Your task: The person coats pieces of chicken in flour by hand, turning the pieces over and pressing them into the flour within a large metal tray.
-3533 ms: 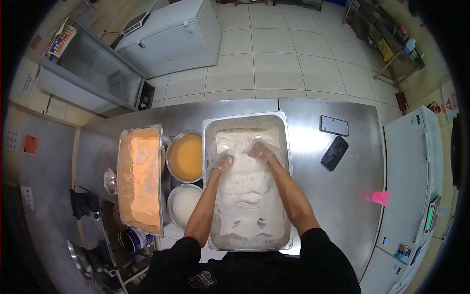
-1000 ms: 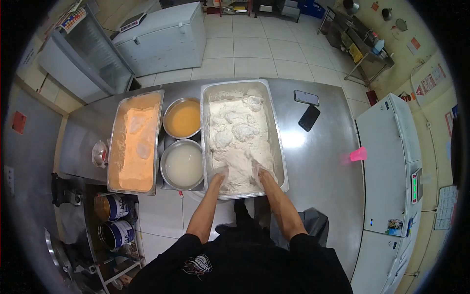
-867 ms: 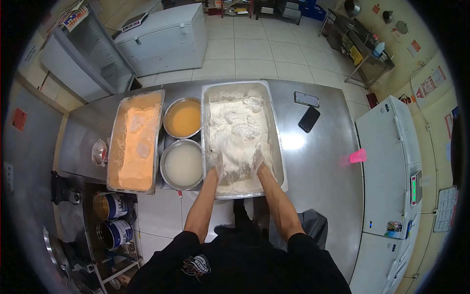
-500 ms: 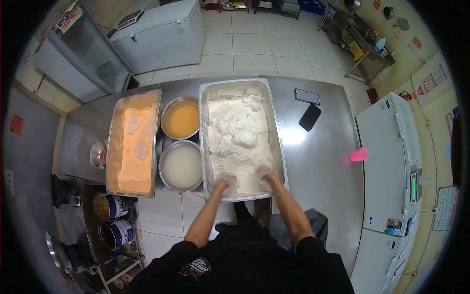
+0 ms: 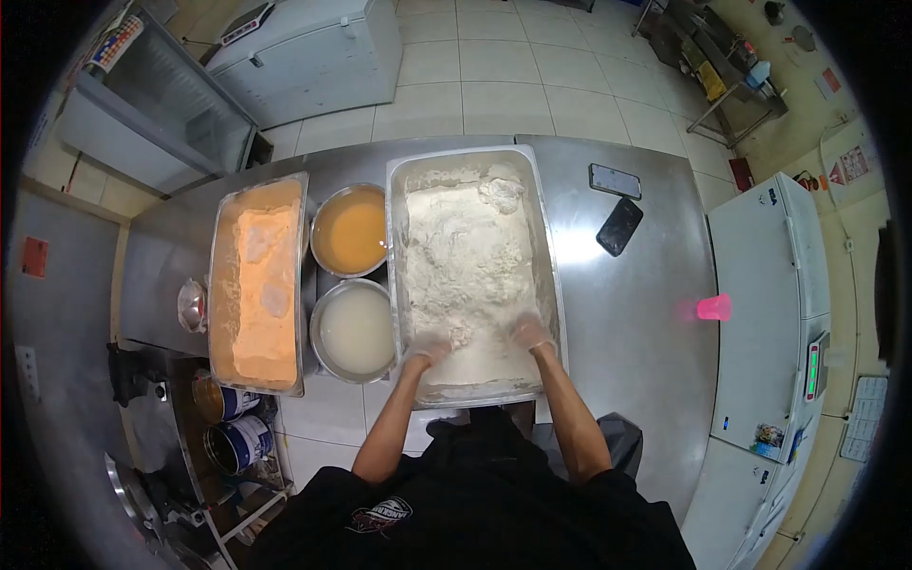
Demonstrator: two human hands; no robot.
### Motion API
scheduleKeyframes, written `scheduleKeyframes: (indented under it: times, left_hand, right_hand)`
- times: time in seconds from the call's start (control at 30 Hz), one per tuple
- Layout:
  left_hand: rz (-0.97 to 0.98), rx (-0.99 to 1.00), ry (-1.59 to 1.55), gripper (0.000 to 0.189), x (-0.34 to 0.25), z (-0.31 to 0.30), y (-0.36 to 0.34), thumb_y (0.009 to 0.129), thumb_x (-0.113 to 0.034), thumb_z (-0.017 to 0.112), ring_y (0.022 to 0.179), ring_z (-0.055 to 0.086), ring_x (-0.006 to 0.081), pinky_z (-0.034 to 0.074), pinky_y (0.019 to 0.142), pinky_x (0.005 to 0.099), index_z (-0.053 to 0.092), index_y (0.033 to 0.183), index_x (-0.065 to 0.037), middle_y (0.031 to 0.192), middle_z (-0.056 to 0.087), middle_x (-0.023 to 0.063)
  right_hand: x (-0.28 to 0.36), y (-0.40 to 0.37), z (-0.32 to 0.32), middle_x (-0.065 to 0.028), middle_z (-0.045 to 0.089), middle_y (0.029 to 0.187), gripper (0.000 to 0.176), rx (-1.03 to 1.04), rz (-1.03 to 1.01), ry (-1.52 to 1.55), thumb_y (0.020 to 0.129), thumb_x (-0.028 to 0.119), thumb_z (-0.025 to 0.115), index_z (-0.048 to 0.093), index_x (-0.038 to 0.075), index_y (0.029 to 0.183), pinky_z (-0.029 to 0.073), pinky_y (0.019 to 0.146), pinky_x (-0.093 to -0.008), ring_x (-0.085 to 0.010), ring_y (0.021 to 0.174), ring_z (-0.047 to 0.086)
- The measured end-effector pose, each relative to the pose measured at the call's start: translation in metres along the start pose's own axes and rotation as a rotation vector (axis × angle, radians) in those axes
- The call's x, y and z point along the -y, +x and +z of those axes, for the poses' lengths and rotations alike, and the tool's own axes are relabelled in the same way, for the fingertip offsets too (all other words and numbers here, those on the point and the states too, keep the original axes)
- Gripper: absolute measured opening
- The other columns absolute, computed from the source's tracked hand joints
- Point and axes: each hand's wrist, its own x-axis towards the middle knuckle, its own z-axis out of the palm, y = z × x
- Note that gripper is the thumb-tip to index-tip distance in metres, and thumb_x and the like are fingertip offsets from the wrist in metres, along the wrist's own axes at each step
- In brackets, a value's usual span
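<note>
Left hand (image 5: 429, 348), right hand (image 5: 528, 332) now slightly farther into flour (image 5: 465, 247), palms down, apparently open.

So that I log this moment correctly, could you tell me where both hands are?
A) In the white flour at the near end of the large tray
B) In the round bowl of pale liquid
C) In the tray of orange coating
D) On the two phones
A: the left hand and right hand are both pressed into the white flour at the near end of the large steel tray.
</note>
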Motion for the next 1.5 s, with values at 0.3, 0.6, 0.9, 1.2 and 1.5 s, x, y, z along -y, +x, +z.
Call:
scheduleKeyframes:
  times: [0.3, 0.6, 0.9, 1.2, 1.5]
  left_hand:
    - [-0.054, -0.157, 0.164, 0.017, -0.023, 0.003, 0.052, 0.060, -0.012, 0.038, 0.066, 0.048, 0.0265, 0.037, 0.057, 0.0345, 0.049, 0.056, 0.000, 0.066, 0.049, 0.0201]
    - [-0.234, -0.554, -0.124, 0.029, 0.020, -0.161, 0.132, 0.063, -0.024, 0.034, 0.057, 0.048, 0.0266, 0.039, 0.054, 0.0313, 0.047, 0.067, 0.001, 0.062, 0.050, 0.0147]
    - [-0.123, -0.396, -0.030, 0.024, 0.037, -0.155, 0.209, 0.057, -0.023, 0.039, 0.057, 0.049, 0.0267, 0.037, 0.054, 0.0336, 0.051, 0.057, -0.003, 0.062, 0.050, 0.0160]
    - [0.378, -0.229, 0.465, 0.011, 0.071, -0.036, 0.168, 0.054, -0.013, 0.043, 0.041, 0.046, 0.0178, 0.035, 0.038, 0.0315, 0.049, 0.049, -0.006, 0.048, 0.049, 0.0067]
    - [0.168, -0.325, -0.129, 0.019, 0.087, -0.002, 0.148, 0.064, -0.015, 0.038, 0.057, 0.048, 0.0263, 0.039, 0.053, 0.0331, 0.048, 0.068, 0.001, 0.066, 0.050, 0.0175]
  right_hand:
    - [0.026, 0.028, 0.009, -0.0114, 0.050, 0.063, 0.015, -0.125, -0.573, -0.435, 0.063, 0.016, 0.042, 0.052, 0.004, 0.064, 0.037, 0.057, -0.0311, -0.0213, 0.063, 0.047]
    - [0.002, 0.187, -0.049, -0.0097, 0.050, 0.064, 0.024, -0.524, -0.268, 0.160, 0.066, 0.023, 0.040, 0.051, 0.003, 0.066, 0.037, 0.057, -0.0316, -0.0216, 0.063, 0.046]
    - [0.061, 0.237, -0.104, -0.0104, 0.051, 0.067, 0.027, -0.304, -0.440, -0.725, 0.064, 0.020, 0.041, 0.044, 0.000, 0.082, 0.039, 0.054, -0.0291, -0.0189, 0.057, 0.050]
    - [-0.019, 0.214, 0.013, -0.0145, 0.051, 0.078, 0.047, -0.068, -0.741, -0.315, 0.060, 0.038, 0.042, 0.044, 0.001, 0.088, 0.039, 0.061, -0.0298, -0.0233, 0.066, 0.050]
    - [0.029, 0.229, -0.090, -0.0126, 0.047, 0.090, 0.033, 0.001, -0.063, -0.291, 0.066, 0.028, 0.040, 0.048, 0.001, 0.083, 0.033, 0.072, -0.0303, -0.0215, 0.085, 0.043]
